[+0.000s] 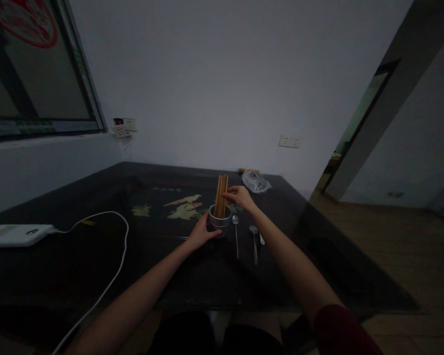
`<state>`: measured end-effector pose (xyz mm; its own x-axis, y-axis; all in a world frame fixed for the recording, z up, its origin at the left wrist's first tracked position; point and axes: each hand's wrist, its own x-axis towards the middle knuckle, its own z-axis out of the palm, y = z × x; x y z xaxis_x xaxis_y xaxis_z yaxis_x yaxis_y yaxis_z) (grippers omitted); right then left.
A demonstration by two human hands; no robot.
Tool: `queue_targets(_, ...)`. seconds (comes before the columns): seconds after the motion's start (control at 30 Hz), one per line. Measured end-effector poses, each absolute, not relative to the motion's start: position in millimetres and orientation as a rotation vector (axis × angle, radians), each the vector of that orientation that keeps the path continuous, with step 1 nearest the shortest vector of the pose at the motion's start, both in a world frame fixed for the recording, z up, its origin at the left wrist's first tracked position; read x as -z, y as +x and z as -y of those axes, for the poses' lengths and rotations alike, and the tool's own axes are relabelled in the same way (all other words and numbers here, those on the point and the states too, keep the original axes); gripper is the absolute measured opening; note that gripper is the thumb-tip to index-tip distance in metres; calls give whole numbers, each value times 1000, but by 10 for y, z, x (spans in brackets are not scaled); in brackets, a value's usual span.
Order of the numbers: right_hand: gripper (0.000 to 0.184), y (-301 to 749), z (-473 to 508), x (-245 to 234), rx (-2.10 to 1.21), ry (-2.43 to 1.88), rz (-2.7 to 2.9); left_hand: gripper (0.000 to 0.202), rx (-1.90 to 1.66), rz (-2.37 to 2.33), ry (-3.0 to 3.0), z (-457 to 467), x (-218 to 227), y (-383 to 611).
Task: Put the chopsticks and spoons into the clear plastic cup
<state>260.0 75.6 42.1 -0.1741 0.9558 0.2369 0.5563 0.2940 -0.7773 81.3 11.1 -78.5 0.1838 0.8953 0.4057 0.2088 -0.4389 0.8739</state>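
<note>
A small metal cup (pixel 219 223) stands on the dark table (pixel 96 276) with a bundle of wooden chopsticks (pixel 221 195) upright in it. My left hand (pixel 202 232) is wrapped round the cup's left side near its base. My right hand (pixel 240 197) pinches the chopsticks just below their tops. Two metal spoons (pixel 236 236) (pixel 254 243) lie on the table just right of the cup, handles toward me.
A white device (pixel 15 234) with a white cable (pixel 114 266) lies at the left. A crumpled clear plastic bag (pixel 256 181) sits at the table's far edge. The table's right edge borders wooden floor (pixel 392 256) and a doorway.
</note>
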Motion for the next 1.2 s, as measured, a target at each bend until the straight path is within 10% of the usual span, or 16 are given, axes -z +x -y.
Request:
queue_targets(0.93,48,3408,125,239,-603,-1114,1336,85,-1330,-990,1734,-74,535,668)
queue_targets(1.2,48,3427,86,294,-624,-1141,1323,37,-1839,-1242,1831,155,10,438)
